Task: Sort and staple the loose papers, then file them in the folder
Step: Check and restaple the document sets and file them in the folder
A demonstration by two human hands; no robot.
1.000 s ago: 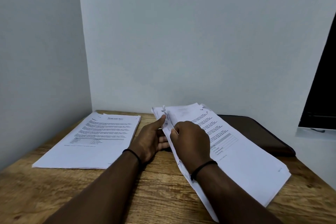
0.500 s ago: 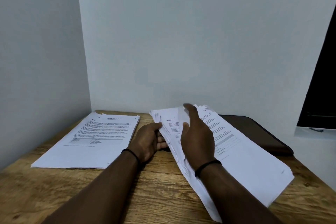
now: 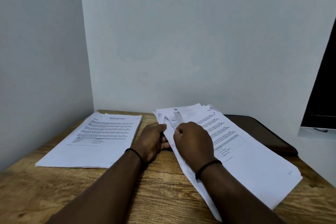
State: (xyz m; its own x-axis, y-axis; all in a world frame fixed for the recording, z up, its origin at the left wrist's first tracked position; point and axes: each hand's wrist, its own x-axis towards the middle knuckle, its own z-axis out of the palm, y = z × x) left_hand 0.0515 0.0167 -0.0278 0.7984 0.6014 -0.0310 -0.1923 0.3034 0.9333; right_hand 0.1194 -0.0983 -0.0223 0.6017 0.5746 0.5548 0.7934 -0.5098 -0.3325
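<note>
- Left hand [image 3: 154,141] fingers grip the fanned white printed paper stack [image 3: 236,151]; right hand [image 3: 193,141] fingers curl, pinching its top sheets.
- Sheets risk sliding off the wooden desk [image 3: 109,196].

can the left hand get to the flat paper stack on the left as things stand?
Probably yes. The left hand grips the right-hand pile edge, but only bare wooden table lies between it and the left stack; it must let go first.

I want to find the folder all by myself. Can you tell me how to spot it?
Look at the wooden table pushed into the corner of the white walls. On its right side lies a big messy stack of papers that both hands are working on. The folder lies flat behind that stack, near the wall: it is the only dark brown thing among all the white sheets.
</note>
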